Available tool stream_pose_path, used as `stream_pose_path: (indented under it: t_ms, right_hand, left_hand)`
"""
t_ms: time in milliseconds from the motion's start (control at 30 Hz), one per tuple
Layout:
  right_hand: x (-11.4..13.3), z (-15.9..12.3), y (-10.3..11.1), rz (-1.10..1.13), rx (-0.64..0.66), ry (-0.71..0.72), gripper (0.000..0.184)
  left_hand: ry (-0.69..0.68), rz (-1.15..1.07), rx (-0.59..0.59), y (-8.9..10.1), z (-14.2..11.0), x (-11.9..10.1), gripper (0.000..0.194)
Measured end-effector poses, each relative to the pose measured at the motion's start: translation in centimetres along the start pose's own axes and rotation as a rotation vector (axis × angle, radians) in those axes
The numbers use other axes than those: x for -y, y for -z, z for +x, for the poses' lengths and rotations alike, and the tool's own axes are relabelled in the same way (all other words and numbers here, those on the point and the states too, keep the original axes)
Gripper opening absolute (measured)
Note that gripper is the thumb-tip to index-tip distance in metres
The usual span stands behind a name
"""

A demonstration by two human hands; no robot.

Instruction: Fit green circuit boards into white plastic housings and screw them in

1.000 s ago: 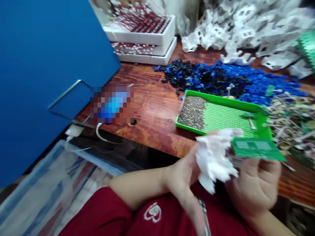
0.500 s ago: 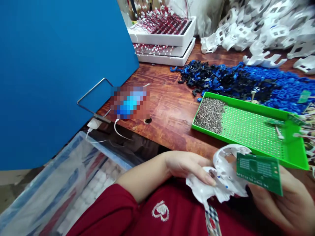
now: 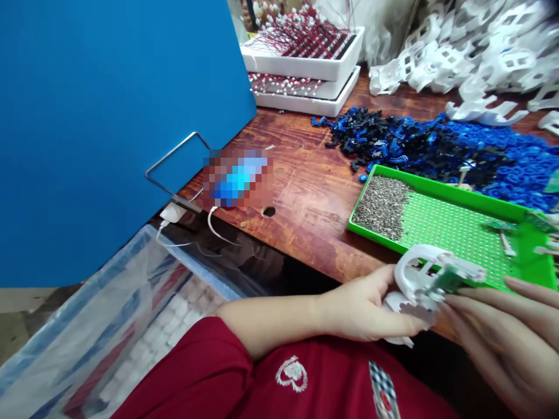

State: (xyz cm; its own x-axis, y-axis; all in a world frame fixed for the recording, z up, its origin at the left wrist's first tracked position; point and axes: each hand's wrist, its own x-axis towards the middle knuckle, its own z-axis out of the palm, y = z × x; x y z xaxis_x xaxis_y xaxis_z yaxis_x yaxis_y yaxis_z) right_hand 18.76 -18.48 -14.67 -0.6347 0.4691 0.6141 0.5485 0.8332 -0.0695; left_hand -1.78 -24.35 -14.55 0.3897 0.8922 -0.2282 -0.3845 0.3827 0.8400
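Note:
My left hand [image 3: 360, 309] is closed around a white molded plastic shell [image 3: 404, 273], its thumb along the lower edge. The shell has a curved, cut-out frame on top and is held above my lap, just in front of the tray. A green circuit board [image 3: 446, 280] now sits tilted against the shell's right side, seen nearly edge-on and blurred. My right hand [image 3: 510, 334] has its fingertips at the board's lower right edge, gripping it against the shell. Whether the board is seated inside the shell I cannot tell.
A green perforated tray [image 3: 441, 189] of small screws [image 3: 379, 203] lies on the wooden table [image 3: 301, 180]. Behind are blue and black plastic parts [image 3: 406, 139], white shells [image 3: 458, 58] and white trays [image 3: 305, 70] of red wires. A plastic-lined bin [image 3: 144, 302] stands below left.
The shell has been turned and raised toward the tray. The circuit board, earlier held apart with its face showing, has been brought to the shell by my right hand and tilted.

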Motion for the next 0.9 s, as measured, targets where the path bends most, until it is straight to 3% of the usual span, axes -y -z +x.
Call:
stream_pose_path:
  t_ms: [33, 67, 100, 200, 300, 400, 567, 733, 900]
  right_hand:
    - [0.4, 0.5, 0.3, -0.069, 0.04, 0.112, 0.022]
    - [1.0, 1.1, 0.8, -0.134, 0.091, 0.123, 0.021]
    - [1.8, 1.7, 1.2, -0.168, 0.205, 0.064, 0.02]
    - [3.8, 3.1, 1.8, -0.198, 0.275, 0.017, 0.016]
    - [4.6, 3.7, 1.6, -0.202, 0.287, -0.023, 0.016]
    - [4.6, 3.4, 1.4, -0.168, 0.291, -0.028, 0.019]
    - [4.5, 3.1, 1.4, -0.144, 0.327, -0.059, 0.018]
    - [4.7, 3.7, 1.4, -0.157, 0.338, 0.009, 0.024]
    - [5.3, 3.4, 1.5, -0.11, 0.256, -0.045, 0.019]
  left_hand:
    - [0.008, -0.02, -0.007, -0.2, 0.0, 0.1, 0.051]
    - [0.018, -0.033, -0.021, -0.4, -0.1, 0.1, 0.052]
    - [0.025, -0.041, -0.039, -0.5, -0.1, 0.1, 0.052]
    - [0.027, -0.094, -0.047, -0.5, -0.1, -0.1, 0.054]
    - [0.024, -0.218, -0.041, -0.3, 0.3, -0.2, 0.044]
    - [0.023, -0.265, -0.126, -0.4, 0.7, -0.3, 0.034]
    - [0.035, -0.177, -0.156, -0.9, 0.7, -0.6, 0.032]
    - [0.005, -0.008, -0.185, -0.9, 0.7, -0.7, 0.03]
    - [-0.02, -0.097, -0.199, -0.6, 0.7, -0.4, 0.025]
